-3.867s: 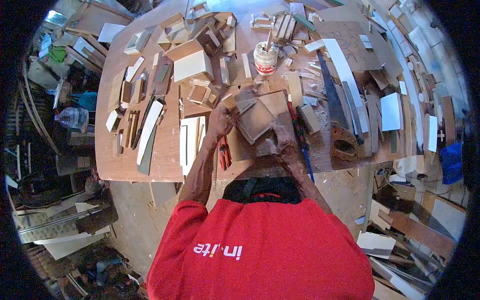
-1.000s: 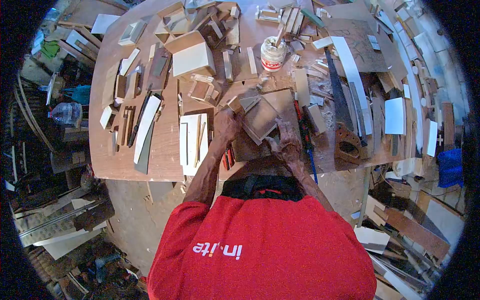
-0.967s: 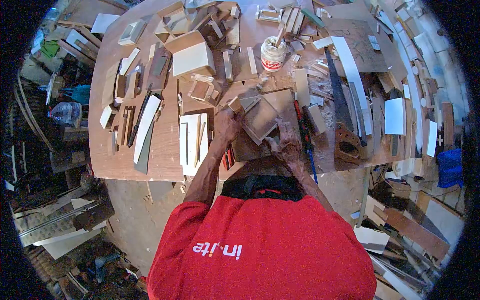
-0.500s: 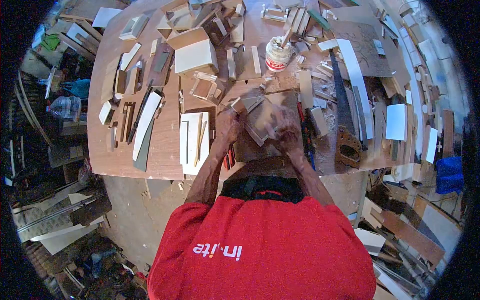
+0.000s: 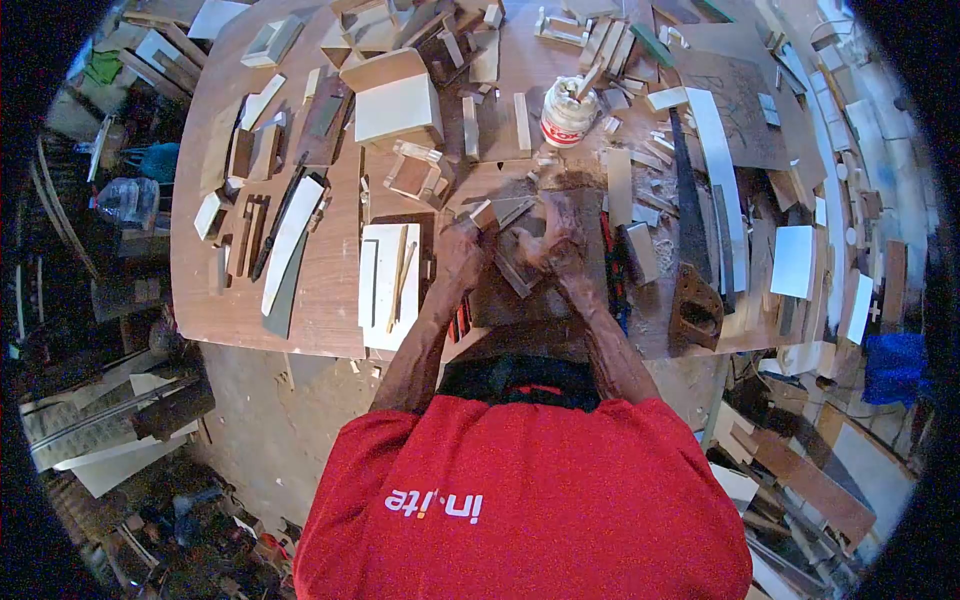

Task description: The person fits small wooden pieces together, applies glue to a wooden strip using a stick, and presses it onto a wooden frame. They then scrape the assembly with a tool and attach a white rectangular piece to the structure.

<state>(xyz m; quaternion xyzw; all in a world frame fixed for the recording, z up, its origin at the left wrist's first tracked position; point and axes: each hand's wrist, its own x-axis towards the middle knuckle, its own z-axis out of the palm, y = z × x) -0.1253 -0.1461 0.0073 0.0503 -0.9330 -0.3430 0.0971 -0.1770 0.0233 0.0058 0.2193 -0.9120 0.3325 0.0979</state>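
A small wooden frame (image 5: 517, 272) lies tilted on a dark board (image 5: 490, 305) near the table's front edge. My left hand (image 5: 461, 254) is closed on the left side of this frame, by a pale wooden block (image 5: 483, 214) at its corner. Over the frame's right part is my right hand (image 5: 556, 238), its fingers bent together; whatever they pinch is too small or hidden to make out. Farther off stands an open white jar (image 5: 566, 118) with a red label, a stick poking out of it. Left of it sits another small wooden frame (image 5: 418, 172).
On the left, a white board (image 5: 388, 290) carries thin sticks. A handsaw (image 5: 697, 305) lies at the right, past red-and-black tools (image 5: 612, 265). Wooden boxes (image 5: 398, 105) and offcuts crowd the far side of the wooden table (image 5: 330, 325).
My right hand, blurred before, now shows sharply and sits slightly higher and to the left over the frame. My left hand keeps its hold. The view has shifted slightly.
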